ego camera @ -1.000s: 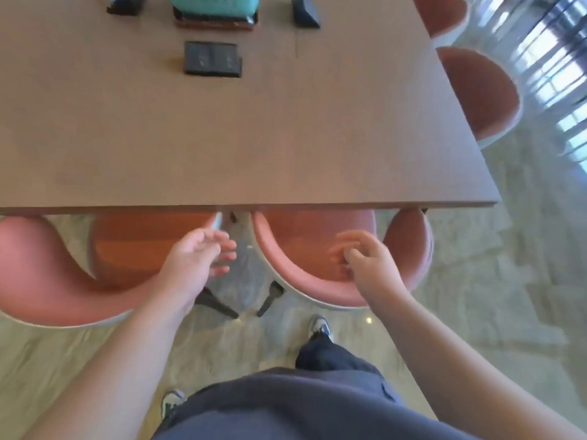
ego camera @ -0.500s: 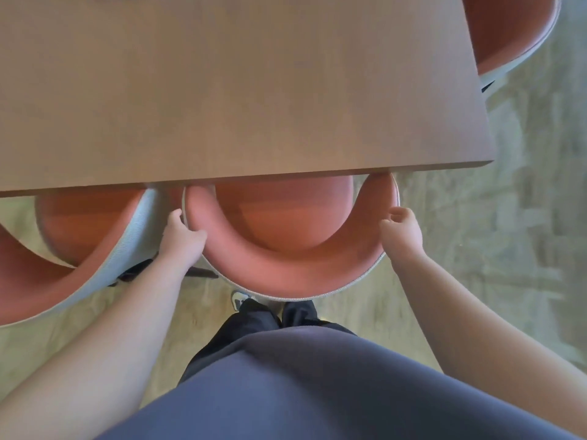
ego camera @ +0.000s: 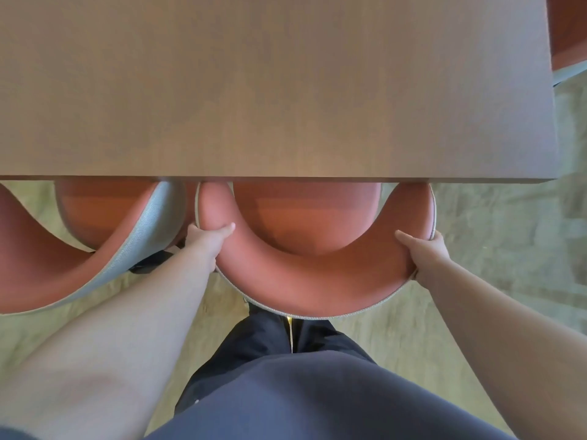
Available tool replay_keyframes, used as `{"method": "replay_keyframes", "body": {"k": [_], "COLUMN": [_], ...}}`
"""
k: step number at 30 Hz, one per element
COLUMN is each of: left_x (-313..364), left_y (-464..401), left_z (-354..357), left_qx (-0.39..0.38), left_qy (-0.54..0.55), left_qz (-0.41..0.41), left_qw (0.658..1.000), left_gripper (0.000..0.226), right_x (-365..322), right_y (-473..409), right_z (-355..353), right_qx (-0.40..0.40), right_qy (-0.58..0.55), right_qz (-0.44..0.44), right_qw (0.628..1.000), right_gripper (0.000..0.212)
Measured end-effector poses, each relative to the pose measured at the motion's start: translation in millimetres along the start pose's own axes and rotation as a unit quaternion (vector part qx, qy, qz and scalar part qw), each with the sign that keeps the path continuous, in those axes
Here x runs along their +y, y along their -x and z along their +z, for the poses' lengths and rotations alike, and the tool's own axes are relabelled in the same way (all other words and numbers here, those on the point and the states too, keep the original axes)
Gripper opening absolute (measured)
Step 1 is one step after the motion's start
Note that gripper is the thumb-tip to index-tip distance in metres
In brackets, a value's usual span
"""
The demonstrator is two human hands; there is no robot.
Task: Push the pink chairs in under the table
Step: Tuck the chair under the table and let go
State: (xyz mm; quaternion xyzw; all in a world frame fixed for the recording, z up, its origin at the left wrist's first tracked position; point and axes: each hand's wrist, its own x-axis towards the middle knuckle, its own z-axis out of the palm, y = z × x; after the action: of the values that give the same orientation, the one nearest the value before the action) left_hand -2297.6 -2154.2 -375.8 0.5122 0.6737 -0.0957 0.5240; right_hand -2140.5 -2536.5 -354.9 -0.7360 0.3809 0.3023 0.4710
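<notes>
Item 1, left hand [ego camera: 206, 238]: I see my forearm reaching forward and down, thumb laid over the padded top of the middle chair [ego camera: 317, 277] at its left arm, the other fingers wrapped round the outer shell and hidden behind it.

Item 2, right hand [ego camera: 422, 249]: forearm reaching in from the lower right, thumb over the padding of the same chair's right arm, remaining fingers curled round the outside edge (only their knuckles show).

Item 3, middle chair: pink, curved back toward me, its seat front and both arm tips tucked beneath the near edge of the surface [ego camera: 276, 90]; the back still stands out over the floor [ego camera: 495, 249].

Item 4, left chair [ego camera: 95, 249]: pink with a grey outer shell, turned at an angle, just beside the left hand, cut off by the picture's left edge; part of its seat lies under the surface.

Item 5, far chair [ego camera: 568, 36]: upper right corner, mostly cropped.

Item 6, dark trousers [ego camera: 311, 392]: they cover the lower view; the chair legs are hardly visible.
</notes>
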Motion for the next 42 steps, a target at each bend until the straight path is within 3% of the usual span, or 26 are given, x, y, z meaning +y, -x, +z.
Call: {"method": "replay_keyframes", "body": {"k": [9,20,36,42], "left_x": [-10,-15,-3,4], "left_y": [-7,-11,-25,-14], "left_z": [2,-23,-25,-24], "left_qx": [0.034,0.041,0.055,0.025], "left_qy": [-0.03,-0.032,-0.078,-0.052], "left_qz": [0.069,0.094,0.087,0.061], "left_qw": [0.997,0.994,0.992,0.996], "left_gripper": [0.071,0.061,0.079,0.078], "right_x": [6,17,14,-2], "right_y": [-13,1,-7,-1], "right_z": [4,19,32,28], "right_qx": [0.044,0.042,0.037,0.001], "right_qy": [0.017,0.024,0.023,0.017], "right_qz": [-0.038,-0.072,-0.062,0.001], "right_qw": [0.998,0.996,0.997,1.0], "right_gripper": [0.039,0.033,0.039,0.042]}}
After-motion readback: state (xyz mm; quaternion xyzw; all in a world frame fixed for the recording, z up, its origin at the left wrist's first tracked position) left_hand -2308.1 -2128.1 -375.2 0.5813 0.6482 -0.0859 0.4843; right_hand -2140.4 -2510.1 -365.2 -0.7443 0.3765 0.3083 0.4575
